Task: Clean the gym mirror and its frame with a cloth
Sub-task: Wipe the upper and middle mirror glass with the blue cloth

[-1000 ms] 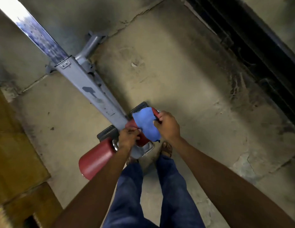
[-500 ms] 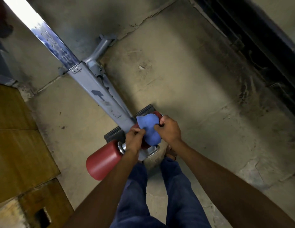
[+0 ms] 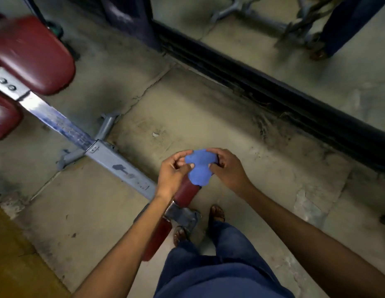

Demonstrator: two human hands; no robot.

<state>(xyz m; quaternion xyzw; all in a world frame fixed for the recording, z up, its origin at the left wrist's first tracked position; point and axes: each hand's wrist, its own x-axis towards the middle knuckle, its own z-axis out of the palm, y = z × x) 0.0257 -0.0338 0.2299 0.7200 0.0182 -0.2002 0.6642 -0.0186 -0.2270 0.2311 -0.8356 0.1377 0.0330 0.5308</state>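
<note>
A small blue cloth (image 3: 199, 168) is bunched between both hands at the middle of the view. My left hand (image 3: 172, 175) pinches its left edge and my right hand (image 3: 227, 168) grips its right side. Both hands hover above the red foot roller (image 3: 186, 192) of a gym bench. The mirror's dark frame (image 3: 273, 93) runs diagonally along the floor from upper middle to the right edge. Above it the mirror glass (image 3: 262, 33) reflects the floor, grey metal legs and a trouser leg.
A grey steel bench beam (image 3: 114, 160) crosses the floor from the left to my feet, with red pads (image 3: 34, 54) at the upper left. The concrete floor (image 3: 208, 117) is cracked and stained. A yellow-brown mat (image 3: 13, 265) lies at the lower left.
The view has tilted up, bringing the mirror frame and red pads into sight. Both hands have lifted the cloth off the roller and now hold it bunched between them.
</note>
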